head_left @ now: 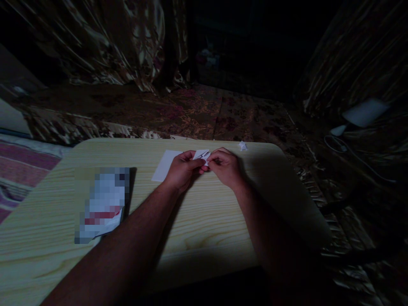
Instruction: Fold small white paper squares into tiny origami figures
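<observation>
Between my two hands is a small piece of folded white paper [201, 154], raised a little above the table. My left hand [182, 170] is closed on it, with the thumb lying across its lower part. From the other side, my right hand [225, 166] pinches its right edge with bent fingers. Part of the folded paper is hidden by the fingers. A flat white sheet of paper [162, 166] lies on the table just beyond my left wrist. Near the far edge sits a small white folded paper shape [242, 146], star-like in outline.
The pale wood-grain table [204, 221] has rounded corners. A blurred-out white package with a red band [105, 204] lies on its left. Patterned curtains [140, 42] hang behind. A white lamp [366, 112] with a cable stands at the right, and striped cloth [25, 170] is at the left.
</observation>
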The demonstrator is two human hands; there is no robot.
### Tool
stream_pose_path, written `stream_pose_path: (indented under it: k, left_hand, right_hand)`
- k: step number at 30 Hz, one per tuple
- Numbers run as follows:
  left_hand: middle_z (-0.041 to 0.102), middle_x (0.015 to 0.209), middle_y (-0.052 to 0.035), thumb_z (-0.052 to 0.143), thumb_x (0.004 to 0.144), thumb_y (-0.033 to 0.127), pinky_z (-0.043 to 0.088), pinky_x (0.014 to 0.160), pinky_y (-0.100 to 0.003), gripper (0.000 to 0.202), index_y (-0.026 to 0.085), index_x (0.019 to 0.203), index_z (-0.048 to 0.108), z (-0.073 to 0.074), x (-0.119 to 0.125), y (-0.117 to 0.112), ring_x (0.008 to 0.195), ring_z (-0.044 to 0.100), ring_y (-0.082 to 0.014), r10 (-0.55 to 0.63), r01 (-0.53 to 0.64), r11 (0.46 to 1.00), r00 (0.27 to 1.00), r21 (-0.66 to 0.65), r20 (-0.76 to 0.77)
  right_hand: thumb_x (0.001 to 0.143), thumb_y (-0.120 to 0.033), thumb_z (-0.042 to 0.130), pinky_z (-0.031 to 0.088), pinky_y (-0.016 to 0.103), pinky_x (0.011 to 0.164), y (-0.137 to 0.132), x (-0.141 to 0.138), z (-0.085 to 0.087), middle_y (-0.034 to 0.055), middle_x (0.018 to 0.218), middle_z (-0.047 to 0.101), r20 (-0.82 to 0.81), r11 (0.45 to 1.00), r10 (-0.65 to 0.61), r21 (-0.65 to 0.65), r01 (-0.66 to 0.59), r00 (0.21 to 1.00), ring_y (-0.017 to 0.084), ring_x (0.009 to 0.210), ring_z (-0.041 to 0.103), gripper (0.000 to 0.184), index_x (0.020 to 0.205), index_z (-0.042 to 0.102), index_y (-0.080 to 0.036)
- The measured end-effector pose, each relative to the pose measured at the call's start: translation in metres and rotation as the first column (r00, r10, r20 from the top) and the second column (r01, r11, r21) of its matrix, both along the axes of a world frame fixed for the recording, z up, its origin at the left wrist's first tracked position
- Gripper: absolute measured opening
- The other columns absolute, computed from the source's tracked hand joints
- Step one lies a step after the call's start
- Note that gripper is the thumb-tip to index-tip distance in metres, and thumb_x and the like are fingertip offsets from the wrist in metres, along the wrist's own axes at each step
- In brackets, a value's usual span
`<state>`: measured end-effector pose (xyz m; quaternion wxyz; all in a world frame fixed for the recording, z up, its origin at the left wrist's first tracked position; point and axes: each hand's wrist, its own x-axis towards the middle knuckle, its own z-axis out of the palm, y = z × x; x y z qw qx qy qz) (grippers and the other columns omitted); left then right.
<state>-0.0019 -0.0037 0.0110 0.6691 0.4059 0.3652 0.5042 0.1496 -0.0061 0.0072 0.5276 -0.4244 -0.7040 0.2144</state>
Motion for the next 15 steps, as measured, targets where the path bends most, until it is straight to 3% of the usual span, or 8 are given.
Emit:
stream_pose_path:
  k: [6,9,12,15]
  left_hand:
    - [0.065,0.065,-0.0057,0.074,0.065,0.024,0.043,0.047,-0.018,0.023,0.010,0.079,0.062,-0.0027,-0.0004,0.0026,0.052,0.057,-0.0096,0.003,-0.003,1.000,1.000,0.015,-0.031]
    - [0.064,0.062,-0.0050,0.073,0.064,0.022,0.041,0.045,-0.018,0.025,0.010,0.082,0.062,-0.0022,0.0002,0.0032,0.050,0.056,-0.0091,0.047,-0.046,0.999,0.998,0.028,-0.046]
    - [0.066,0.067,-0.0052,0.074,0.062,0.020,0.042,0.045,-0.018,0.033,0.011,0.091,0.061,-0.0012,0.0009,0.0031,0.051,0.057,-0.0094,0.104,-0.101,0.993,0.994,0.062,-0.045]
    - [0.066,0.069,-0.0045,0.074,0.061,0.020,0.044,0.046,-0.019,0.039,0.012,0.096,0.060,-0.0005,0.0014,0.0024,0.051,0.058,-0.0100,0.140,-0.136,0.987,0.989,0.081,-0.047]
  right_hand:
    - [0.074,-0.013,0.056,0.050,0.023,0.068,-0.0008,-0.0015,-0.0020,0.0019,0.082,0.060,-0.025,0.999,0.025,-0.043,-0.026,0.999,0.013,0.078,0.060,0.011,0.072,0.065,-0.019]
    - [0.073,-0.018,0.058,0.052,0.024,0.066,-0.0015,-0.0041,-0.0027,0.0021,0.083,0.063,-0.145,0.981,0.038,-0.186,-0.065,0.989,0.013,0.075,0.063,0.007,0.076,0.064,-0.018]
    - [0.074,-0.024,0.059,0.054,0.025,0.059,-0.0023,-0.0065,-0.0006,-0.0004,0.070,0.064,-0.317,0.925,0.015,-0.356,-0.133,0.948,0.012,0.064,0.064,0.008,0.079,0.061,-0.018]
    - [0.073,-0.029,0.061,0.052,0.023,0.051,-0.0023,-0.0077,0.0014,-0.0022,0.060,0.061,-0.358,0.867,-0.048,-0.478,-0.139,0.933,0.011,0.055,0.061,0.013,0.074,0.058,-0.017]
